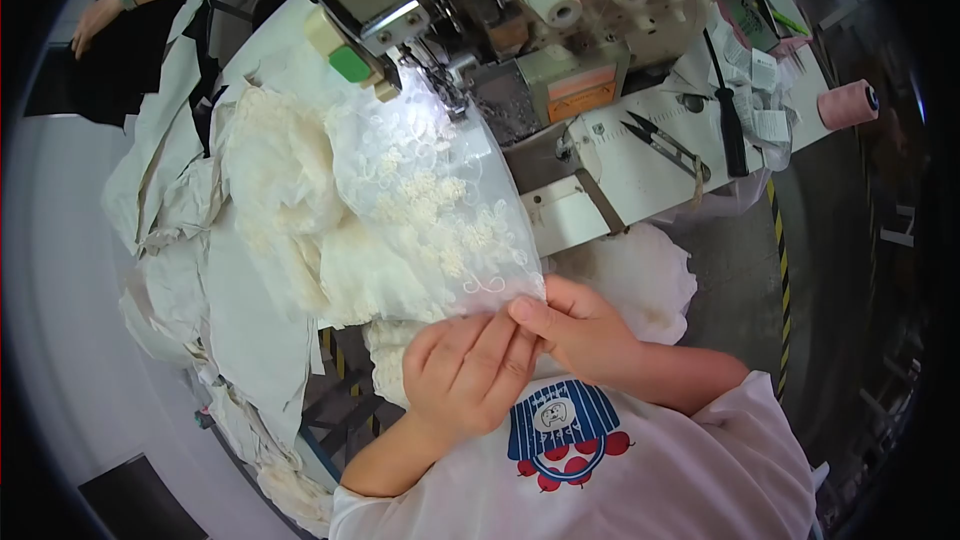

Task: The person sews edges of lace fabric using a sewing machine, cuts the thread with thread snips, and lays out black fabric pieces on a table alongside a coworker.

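A sheer white embroidered fabric [440,210] with cream floral lace stretches from under the lit needle area of a sewing machine [440,90] down to my hands. Close to my body, my left hand [465,370] is closed on the fabric's lower edge. Touching it, my right hand [580,330] pinches the same edge at the corner, thumb on top. The far end of the cloth lies beneath the machine's presser foot. More cream fabric [280,180] is bunched to the left of the embroidered piece.
Thread snips [665,148], a black-handled screwdriver [733,130] and white labels [768,90] lie on the table right of the machine. A pink thread spool [848,105] stands at its edge. At upper left, another person's hand [97,22] reaches in. White cloth [260,330] hangs at left.
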The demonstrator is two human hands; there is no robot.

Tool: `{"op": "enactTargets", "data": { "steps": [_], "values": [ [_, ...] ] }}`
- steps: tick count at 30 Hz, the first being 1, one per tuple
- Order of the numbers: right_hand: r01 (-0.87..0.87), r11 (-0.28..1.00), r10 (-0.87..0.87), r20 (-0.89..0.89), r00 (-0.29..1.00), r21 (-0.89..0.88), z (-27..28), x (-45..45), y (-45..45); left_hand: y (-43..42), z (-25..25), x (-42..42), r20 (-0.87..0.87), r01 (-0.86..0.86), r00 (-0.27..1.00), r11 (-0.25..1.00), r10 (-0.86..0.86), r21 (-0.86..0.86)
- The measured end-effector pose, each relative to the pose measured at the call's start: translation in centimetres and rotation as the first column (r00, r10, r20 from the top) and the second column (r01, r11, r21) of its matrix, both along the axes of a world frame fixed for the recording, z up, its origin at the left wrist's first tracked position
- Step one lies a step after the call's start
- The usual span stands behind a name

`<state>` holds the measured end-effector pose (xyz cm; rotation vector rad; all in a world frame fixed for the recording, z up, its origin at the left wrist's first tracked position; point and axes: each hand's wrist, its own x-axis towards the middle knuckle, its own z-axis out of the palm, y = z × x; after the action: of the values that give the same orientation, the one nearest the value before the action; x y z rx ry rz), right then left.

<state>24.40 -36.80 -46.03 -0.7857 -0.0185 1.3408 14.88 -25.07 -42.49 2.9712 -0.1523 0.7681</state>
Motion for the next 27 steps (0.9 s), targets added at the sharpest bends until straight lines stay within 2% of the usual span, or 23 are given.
{"op": "enactTargets", "data": {
  "steps": [1, 2, 4, 6, 8, 9, 10, 11, 12, 13, 14, 15, 16, 17, 18, 22, 24, 27],
  "values": [
    [-0.013, 0.999, 0.014, 0.026, 1.000, -0.049, 0.0, 0.2, 0.2, -0.3, 0.0, -0.3, -0.001, 0.003, 1.000, 1.000, -0.003, -0.025],
    [-0.062, 0.989, 0.081, 0.142, 0.987, -0.131, 0.4, 0.8, 0.1, -0.2, -0.5, -1.6, -0.016, 0.099, 0.995, 0.993, -0.100, -0.058],
    [0.013, 0.985, 0.043, 0.317, 0.947, -0.173, 0.6, 0.5, 0.4, -1.0, -2.7, -3.4, 0.126, 0.286, 0.955, 0.945, -0.268, -0.159],
    [-0.040, 0.983, 0.094, 0.304, 0.948, -0.181, 1.5, 1.0, 0.5, -2.1, -3.9, -3.3, -0.189, 0.148, 0.927, 0.778, -0.324, -0.611],
    [-0.082, 0.981, 0.128, 0.273, 0.954, -0.175, 1.6, 0.8, 0.4, -1.9, -5.6, -2.9, -0.431, -0.120, 0.829, 0.640, -0.356, -0.759],
    [-0.104, 0.982, 0.147, 0.291, 0.945, -0.156, 1.4, 0.5, 0.4, -2.0, -6.0, -2.2, -0.294, -0.144, 0.900, 0.418, -0.321, -0.897],
    [-0.047, 0.994, 0.065, 0.191, 0.979, -0.095, 1.2, 0.1, 0.4, -1.5, -6.6, -1.9, -0.286, -0.142, 0.913, 0.430, -0.291, -0.891],
    [0.010, 0.999, -0.006, 0.078, 0.997, -0.048, 1.2, -0.1, 0.7, -0.8, -7.7, -1.7, -0.340, -0.327, 0.900, 0.094, -0.272, -0.940],
    [0.056, 0.998, -0.056, 0.012, 0.998, -0.028, 1.9, -0.1, 1.1, 0.0, -8.6, -1.8, -0.381, -0.450, 0.884, -0.266, -0.272, -0.853],
    [0.020, 1.000, -0.019, 0.022, 1.000, -0.020, 1.8, -0.2, 1.4, 1.3, -9.3, -1.7, -0.375, -0.431, 0.897, -0.275, -0.236, -0.859],
    [0.070, 0.997, -0.069, -0.031, 0.997, 0.033, 1.5, -0.4, 1.3, 2.8, -9.9, -1.6, -0.402, -0.406, 0.905, 0.006, -0.137, -0.914],
    [0.122, 0.989, -0.115, -0.089, 0.989, 0.081, 1.1, -0.5, 1.3, 4.0, -9.8, -1.5, -0.409, -0.384, 0.912, 0.288, -0.030, -0.877],
    [0.092, 0.992, -0.085, -0.085, 0.993, 0.086, 0.7, -0.7, 1.5, 5.1, -9.2, -1.9, -0.404, -0.388, 0.915, 0.281, -0.001, -0.878],
    [0.100, 0.995, -0.099, -0.063, 0.993, 0.017, 0.1, -0.9, 1.6, 6.2, -8.5, -2.6, -0.456, -0.405, 0.888, 0.550, 0.048, -0.730],
    [0.112, 0.993, -0.114, -0.041, 0.993, -0.049, -0.5, -1.1, 1.7, 6.8, -8.0, -3.3, -0.497, -0.394, 0.860, 0.767, 0.113, -0.507],
    [0.145, 0.984, -0.147, -0.006, 0.989, -0.108, -2.5, -1.3, 2.0, 6.2, -7.7, -4.8, -0.598, -0.506, 0.796, 0.642, 0.091, -0.576],
    [0.190, 0.978, -0.183, 0.085, 0.980, -0.091, -3.4, -0.9, 2.1, 5.2, -8.6, -6.0, -0.286, -0.371, 0.929, 0.619, 0.237, -0.693],
    [0.172, 0.980, -0.152, 0.169, 0.974, -0.105, -4.7, 0.4, 1.6, 4.0, -9.2, -7.3, -0.265, -0.358, 0.934, 0.619, 0.241, -0.699]
  ]
}}
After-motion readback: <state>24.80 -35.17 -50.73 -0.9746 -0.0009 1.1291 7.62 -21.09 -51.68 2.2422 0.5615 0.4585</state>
